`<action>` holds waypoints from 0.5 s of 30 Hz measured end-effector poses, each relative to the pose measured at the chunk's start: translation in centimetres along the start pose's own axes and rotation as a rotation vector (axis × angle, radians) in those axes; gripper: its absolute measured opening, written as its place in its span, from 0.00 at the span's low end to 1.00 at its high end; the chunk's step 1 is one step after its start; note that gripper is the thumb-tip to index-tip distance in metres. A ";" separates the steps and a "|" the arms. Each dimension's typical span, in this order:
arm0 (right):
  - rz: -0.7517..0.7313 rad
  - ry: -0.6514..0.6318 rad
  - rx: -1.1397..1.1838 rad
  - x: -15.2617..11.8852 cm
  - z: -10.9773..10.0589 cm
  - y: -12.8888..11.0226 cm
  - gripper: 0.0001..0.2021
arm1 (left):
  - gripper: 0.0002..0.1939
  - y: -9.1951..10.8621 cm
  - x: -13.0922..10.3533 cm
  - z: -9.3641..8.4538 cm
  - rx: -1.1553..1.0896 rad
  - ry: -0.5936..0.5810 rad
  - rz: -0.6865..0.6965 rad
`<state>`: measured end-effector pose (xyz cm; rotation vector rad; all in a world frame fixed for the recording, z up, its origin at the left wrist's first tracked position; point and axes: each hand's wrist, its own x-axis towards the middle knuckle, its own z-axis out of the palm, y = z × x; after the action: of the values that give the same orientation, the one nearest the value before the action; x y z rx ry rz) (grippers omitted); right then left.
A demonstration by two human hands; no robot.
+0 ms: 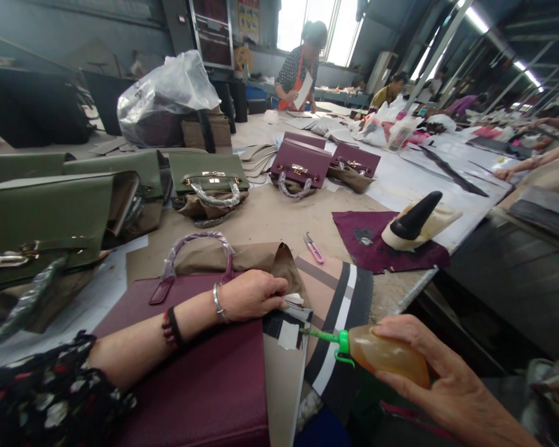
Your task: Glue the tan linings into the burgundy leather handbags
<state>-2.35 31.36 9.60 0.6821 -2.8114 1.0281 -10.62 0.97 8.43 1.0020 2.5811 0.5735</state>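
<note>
A burgundy handbag (pixel 205 372) lies on its side in front of me, its handle (pixel 200 234) wrapped in clear plastic. My left hand (pixel 251 295) rests across it, fingers closed on the bag's open edge by the brown lining (pixel 246 257) and some white strips (pixel 289 335). In my right hand (pixel 428 366) is a squeeze bottle (pixel 389 355) of amber liquid with a green cap and long nozzle. Its tip points left, close to the white strips at the bag's edge. What lies under my left fingertips is partly hidden.
Pink-handled thread snips (pixel 313 248) lie beyond the bag. A burgundy scrap (pixel 354 233) bears a cream container (pixel 412 239) with a black cone-shaped piece. Green handbags (pixel 209 174) stand left, burgundy ones (pixel 300 162) farther back. One person (pixel 302 74) works across the table; others are at right.
</note>
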 end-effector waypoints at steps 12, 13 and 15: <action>0.089 -0.071 0.088 -0.1 -0.1 0.3 0.15 | 0.06 -0.1 0.1 0.0 -0.009 0.007 0.013; 0.109 -0.097 0.098 -0.3 -0.2 0.3 0.15 | 0.06 -0.2 0.1 0.0 -0.014 0.008 0.019; 0.139 -0.130 0.117 -0.7 -0.5 0.3 0.15 | 0.06 -0.3 0.2 0.1 -0.024 0.013 0.030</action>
<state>-1.93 32.11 9.65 0.5910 -2.9662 1.2217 -10.87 0.94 8.20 1.0337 2.5683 0.6189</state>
